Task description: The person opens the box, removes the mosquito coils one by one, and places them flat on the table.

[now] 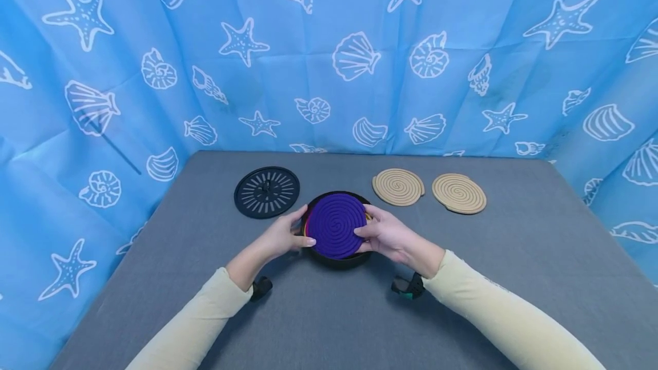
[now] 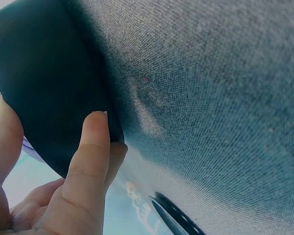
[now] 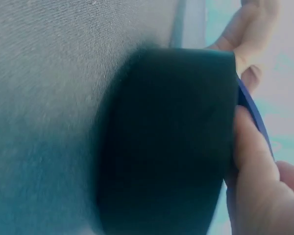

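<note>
Between the two hands, a purple spiral rope coaster (image 1: 336,226) sits tilted at the mouth of a black round holder (image 1: 336,262). The left hand (image 1: 283,236) grips the holder's side; the right hand (image 1: 389,235) pinches the coaster's edge. Beyond the left hand lies a black slotted lid (image 1: 267,194); beyond the right, two beige spiral coasters (image 1: 398,187).

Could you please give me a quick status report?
Left hand on black bowl; right hand pinching purple coaster. Coaster over bowl's opening, tilted. No obstruction seen.
</note>
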`<state>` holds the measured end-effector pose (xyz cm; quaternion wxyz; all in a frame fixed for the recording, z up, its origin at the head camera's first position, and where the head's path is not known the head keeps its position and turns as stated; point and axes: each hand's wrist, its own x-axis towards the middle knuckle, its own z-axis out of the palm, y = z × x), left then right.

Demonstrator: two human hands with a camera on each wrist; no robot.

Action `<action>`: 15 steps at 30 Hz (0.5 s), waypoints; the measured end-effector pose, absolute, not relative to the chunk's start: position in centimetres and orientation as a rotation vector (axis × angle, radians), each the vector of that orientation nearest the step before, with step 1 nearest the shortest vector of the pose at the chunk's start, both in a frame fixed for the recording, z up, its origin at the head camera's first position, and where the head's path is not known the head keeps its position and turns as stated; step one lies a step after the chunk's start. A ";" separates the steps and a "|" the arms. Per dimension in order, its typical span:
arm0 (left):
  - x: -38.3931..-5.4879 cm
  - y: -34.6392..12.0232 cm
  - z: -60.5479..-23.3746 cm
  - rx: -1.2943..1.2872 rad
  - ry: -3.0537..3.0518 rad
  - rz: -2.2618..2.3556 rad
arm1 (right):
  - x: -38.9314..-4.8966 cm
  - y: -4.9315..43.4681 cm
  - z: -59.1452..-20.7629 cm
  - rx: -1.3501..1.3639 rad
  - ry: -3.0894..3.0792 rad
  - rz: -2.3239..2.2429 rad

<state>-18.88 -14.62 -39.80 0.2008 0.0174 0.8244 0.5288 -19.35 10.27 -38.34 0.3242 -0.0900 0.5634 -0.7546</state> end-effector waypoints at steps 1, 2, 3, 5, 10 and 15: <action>-18.9 -14.6 -39.8 0.048 2.303 1.478 | -19.3 10.6 -38.2 -0.240 1.464 -1.988; -18.9 -14.5 -39.8 0.047 2.302 1.478 | -19.3 10.9 -38.1 -0.242 1.451 -1.998; -18.9 -14.5 -39.8 0.044 2.299 1.480 | -19.3 11.3 -37.9 -0.242 1.435 -2.009; -18.9 -14.5 -39.8 0.039 2.293 1.486 | -19.2 12.0 -37.5 -0.245 1.401 -2.031; -19.0 -14.5 -39.9 0.038 2.291 1.491 | -19.1 13.5 -36.5 -0.211 1.339 -2.083; -19.0 -14.4 -39.8 0.022 2.296 1.491 | -19.1 15.0 -35.7 -0.164 1.306 -2.124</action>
